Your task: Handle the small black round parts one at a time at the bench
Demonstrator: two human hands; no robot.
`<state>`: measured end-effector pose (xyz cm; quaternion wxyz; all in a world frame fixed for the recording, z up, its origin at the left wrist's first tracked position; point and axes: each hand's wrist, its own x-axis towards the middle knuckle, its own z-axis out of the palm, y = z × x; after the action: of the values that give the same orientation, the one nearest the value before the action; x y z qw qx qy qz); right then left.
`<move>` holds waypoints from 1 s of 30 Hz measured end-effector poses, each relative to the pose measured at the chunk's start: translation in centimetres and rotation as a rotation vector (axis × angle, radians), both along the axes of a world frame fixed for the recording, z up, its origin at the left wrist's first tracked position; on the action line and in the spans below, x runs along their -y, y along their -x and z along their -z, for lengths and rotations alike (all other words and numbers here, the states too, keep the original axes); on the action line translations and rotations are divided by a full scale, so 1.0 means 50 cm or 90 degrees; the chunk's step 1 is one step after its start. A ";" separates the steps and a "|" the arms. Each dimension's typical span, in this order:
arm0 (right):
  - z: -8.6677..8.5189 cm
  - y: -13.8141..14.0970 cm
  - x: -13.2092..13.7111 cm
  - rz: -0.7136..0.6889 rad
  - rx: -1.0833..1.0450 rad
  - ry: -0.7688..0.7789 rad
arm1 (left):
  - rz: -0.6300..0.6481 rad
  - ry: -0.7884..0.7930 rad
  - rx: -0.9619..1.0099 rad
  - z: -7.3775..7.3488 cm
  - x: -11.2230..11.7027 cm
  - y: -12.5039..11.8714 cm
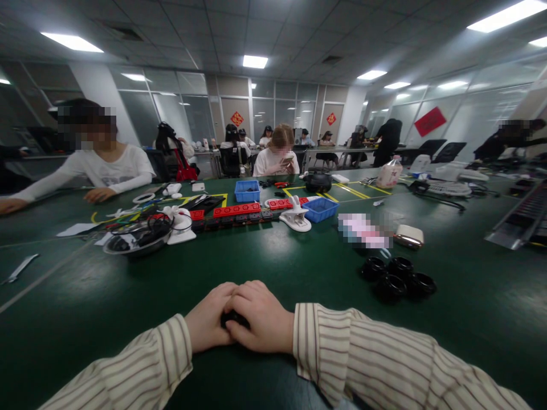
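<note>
My left hand (212, 319) and right hand (260, 319) are closed together around a small black object (236, 319), just above or on the green worktop (273, 267) in front of me; I cannot tell whether it touches the surface. My right fingers lie over the left ones, so how the left fingers grip is partly hidden, and I can read no brand on the bit that shows. To my right, four black round parts (391, 286) sit in a cluster, near a pale case (409, 236) with no legible mark. Beyond my hands stretches a row of red blocks (237, 209) with markings too small to read, between a metal bowl (137, 244) and a blue tray (321, 210). A pinkish bottle (390, 173) bears print too blurred to make out. On the far wall, two red diamond signs (237, 118) carry gold characters I cannot read, and a red sheet (429, 121) hangs tilted to the right, its writing unclear
</note>
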<state>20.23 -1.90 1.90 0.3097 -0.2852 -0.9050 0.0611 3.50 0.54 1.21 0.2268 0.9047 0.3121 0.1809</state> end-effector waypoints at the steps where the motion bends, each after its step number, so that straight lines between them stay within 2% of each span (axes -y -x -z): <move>1: 0.001 0.001 -0.001 -0.014 -0.002 -0.006 | 0.004 0.004 0.001 0.001 -0.001 0.000; 9: 0.003 0.003 -0.004 -0.177 -0.043 -0.034 | 0.070 0.007 -0.010 0.007 -0.011 0.005; 13: 0.002 0.003 -0.003 -0.206 -0.064 -0.042 | 0.076 0.023 -0.005 0.002 -0.010 0.003; 19: -0.001 0.002 -0.003 -0.153 -0.051 -0.022 | 0.082 -0.010 -0.016 -0.007 -0.001 -0.003; 26: 0.000 -0.001 -0.002 -0.020 -0.036 0.007 | 0.016 0.018 0.002 -0.007 0.003 0.001; 30: -0.001 0.000 0.000 0.009 -0.007 0.022 | -0.009 0.022 -0.019 -0.014 0.009 -0.006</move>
<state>20.24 -1.90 1.95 0.3102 -0.2968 -0.8999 0.0765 3.79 0.07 1.91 0.2363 0.9009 0.3251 0.1639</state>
